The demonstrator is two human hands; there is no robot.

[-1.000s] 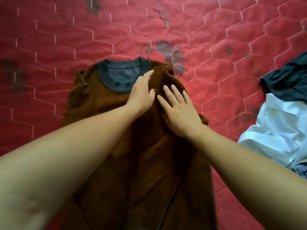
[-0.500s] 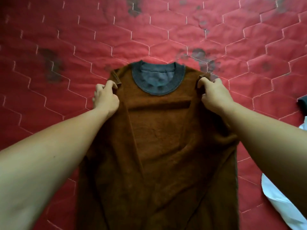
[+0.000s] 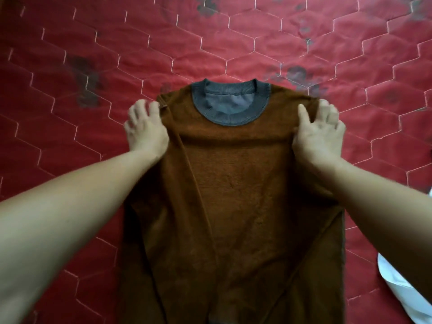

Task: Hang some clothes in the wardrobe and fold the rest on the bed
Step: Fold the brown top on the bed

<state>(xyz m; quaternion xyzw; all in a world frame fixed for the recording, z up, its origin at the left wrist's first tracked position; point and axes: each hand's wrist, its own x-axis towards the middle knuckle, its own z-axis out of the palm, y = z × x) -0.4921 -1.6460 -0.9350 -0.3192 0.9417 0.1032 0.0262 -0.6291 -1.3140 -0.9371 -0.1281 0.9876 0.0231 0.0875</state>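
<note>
Brown sweater (image 3: 233,195) with grey ribbed collar (image 3: 230,119), spread flat and front up on the red quilted bed (image 3: 93,54), collar at the far end; white garment (image 3: 397,298) beside its lower right.

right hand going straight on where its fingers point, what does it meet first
Likely just bare red quilt: the right hand sits at the brown sweater's shoulder edge, nothing visible ahead.

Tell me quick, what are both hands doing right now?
Left hand: open, fingers spread, touching the sweater at its shoulder.
Right hand: open, thumb lying on the other shoulder, fingers blurred.
</note>
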